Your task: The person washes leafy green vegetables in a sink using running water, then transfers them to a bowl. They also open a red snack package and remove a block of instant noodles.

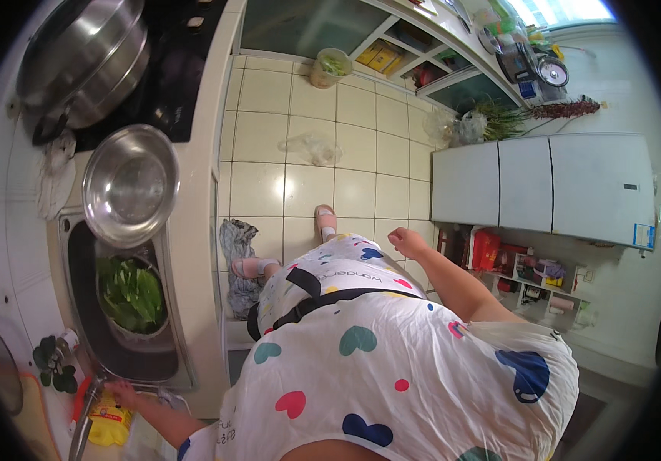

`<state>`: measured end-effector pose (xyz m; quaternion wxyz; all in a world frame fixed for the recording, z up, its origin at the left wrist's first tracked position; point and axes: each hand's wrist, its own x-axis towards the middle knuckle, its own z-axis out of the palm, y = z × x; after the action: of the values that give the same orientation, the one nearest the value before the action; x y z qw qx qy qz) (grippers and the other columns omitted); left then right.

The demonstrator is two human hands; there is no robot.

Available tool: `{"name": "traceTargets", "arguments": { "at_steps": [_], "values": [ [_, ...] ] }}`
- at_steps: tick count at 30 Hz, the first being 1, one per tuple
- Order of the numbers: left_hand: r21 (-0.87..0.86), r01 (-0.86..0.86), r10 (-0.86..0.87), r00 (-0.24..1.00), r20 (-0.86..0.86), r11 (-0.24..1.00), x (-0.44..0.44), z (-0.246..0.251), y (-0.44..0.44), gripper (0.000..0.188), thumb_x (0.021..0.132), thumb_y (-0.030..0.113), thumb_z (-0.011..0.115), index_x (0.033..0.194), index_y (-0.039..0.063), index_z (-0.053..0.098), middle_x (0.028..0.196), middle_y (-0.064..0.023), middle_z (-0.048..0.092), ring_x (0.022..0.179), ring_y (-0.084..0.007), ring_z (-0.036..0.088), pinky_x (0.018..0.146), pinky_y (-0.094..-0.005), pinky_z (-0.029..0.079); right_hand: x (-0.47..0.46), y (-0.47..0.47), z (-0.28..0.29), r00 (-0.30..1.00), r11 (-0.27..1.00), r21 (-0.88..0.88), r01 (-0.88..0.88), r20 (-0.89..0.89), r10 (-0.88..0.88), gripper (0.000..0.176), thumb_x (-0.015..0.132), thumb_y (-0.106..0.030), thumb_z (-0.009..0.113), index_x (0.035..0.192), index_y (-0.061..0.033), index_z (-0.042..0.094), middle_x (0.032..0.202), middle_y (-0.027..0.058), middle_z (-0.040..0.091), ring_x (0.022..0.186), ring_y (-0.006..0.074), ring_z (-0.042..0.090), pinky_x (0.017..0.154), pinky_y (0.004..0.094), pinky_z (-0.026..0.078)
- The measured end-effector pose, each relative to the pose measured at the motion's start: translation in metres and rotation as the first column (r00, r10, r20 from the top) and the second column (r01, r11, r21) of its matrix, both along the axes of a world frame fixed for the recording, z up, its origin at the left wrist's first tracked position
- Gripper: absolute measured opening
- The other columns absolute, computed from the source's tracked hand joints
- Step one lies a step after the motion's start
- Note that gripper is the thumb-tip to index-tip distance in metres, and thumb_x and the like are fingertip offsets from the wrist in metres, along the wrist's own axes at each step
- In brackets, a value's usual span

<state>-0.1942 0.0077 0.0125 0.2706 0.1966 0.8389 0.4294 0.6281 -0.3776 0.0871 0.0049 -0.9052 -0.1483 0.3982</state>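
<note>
My left hand (pixel 120 395) is at the tap (pixel 93 397) behind the sink's near corner, above a yellow plastic bottle (pixel 110 425) with a label. Blur hides whether its fingers touch the tap or the bottle. Away from the counter, my right hand (pixel 405 242) hangs over the tiled floor with curled fingers and nothing visible in it. Green leafy vegetables (pixel 130 294) fill a round bowl (pixel 160 325) inside the dark sink (pixel 152 369). A shiny, empty-looking metal basin (pixel 131 184) rests across the sink's far end and the countertop.
A large steel steamer pot (pixel 91 63) stands on the black hob (pixel 178 86). On the floor lie a crumpled grey cloth (pixel 238 245) by my foot and a clear plastic bag (pixel 316 150). A tub of green scraps (pixel 330 66) stands by the cabinets. A refrigerator (pixel 538 184) is at right.
</note>
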Motion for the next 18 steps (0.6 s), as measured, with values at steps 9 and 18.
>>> {"name": "traceTargets", "arguments": {
  "at_steps": [9, 18],
  "values": [
    [-0.16, -0.074, -0.069, 0.671, -0.738, 0.984, 0.164, 0.035, -0.181, 0.04, 0.099, 0.032, 0.054, 0.097, -0.006, 0.066, 0.089, -0.0241, 0.067, 0.081, -0.0374, 0.064, 0.075, -0.0427, 0.051, 0.133, 0.011, -0.082, 0.994, 0.985, 0.131, -0.11, -0.008, 0.112, 0.034, 0.089, -0.031, 0.057, 0.11, -0.0088, 0.071, 0.11, 0.0214, 0.067, 0.107, 0.0362, 0.062, 0.094, 0.0435, 0.049],
    [-0.663, 0.627, -0.873, 0.48, -0.085, 0.409, 0.523, -0.014, -0.262, 0.027, 0.095, 0.023, 0.062, 0.11, 0.001, 0.065, 0.104, -0.0185, 0.064, 0.098, -0.0352, 0.06, 0.089, -0.0412, 0.047, 0.324, 0.103, -0.226, 0.957, 0.943, 0.175, -0.285, -0.003, 0.29, 0.028, 0.086, -0.022, 0.065, 0.111, -0.0103, 0.066, 0.118, 0.0182, 0.06, 0.109, 0.037, 0.06, 0.094, 0.0431, 0.05]
  ]
}}
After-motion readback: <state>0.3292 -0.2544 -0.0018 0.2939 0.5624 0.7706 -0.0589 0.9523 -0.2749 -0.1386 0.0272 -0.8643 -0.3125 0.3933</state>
